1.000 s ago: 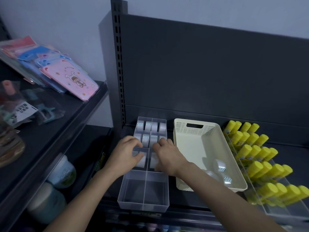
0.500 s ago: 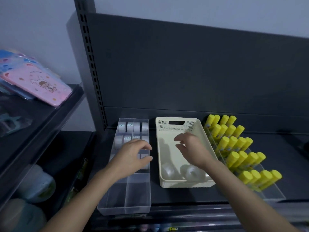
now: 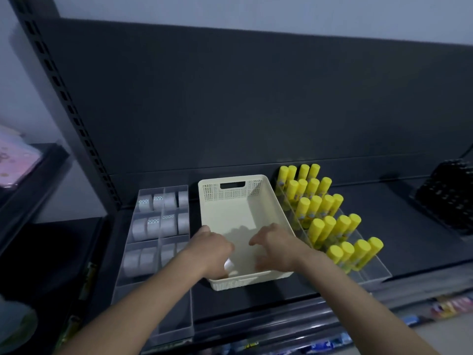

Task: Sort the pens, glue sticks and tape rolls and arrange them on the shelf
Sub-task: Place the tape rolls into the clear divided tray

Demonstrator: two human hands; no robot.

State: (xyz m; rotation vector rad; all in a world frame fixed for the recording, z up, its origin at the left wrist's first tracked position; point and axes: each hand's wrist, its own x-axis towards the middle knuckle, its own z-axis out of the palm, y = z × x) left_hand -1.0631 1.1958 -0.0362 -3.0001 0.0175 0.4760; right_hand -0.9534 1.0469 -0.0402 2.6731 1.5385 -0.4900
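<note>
Hands sit in the cream basket (image 3: 231,219) at its 6 o'clock end. Your left hand (image 3: 212,252) curls beside a tape roll (image 3: 229,266); your right hand (image 3: 277,248) shows fingers bent and apart. Whether either one grips anything is unclear. The clear tray (image 3: 176,316) lies at 9 o'clock.

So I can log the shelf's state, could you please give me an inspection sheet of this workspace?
Surface: dark shelf, dimly lit.
Job's things: tape rolls in clear divided tray; yellow glue sticks in clear tiered stand; dark pens far right, blurred; one roll in cream basket.
Clutter: pink packets at far left.
Grips: left hand and right hand reach into the basket; holds hidden.
Cables: nothing seen.
Surroundings: dark back panel, pale wall.
</note>
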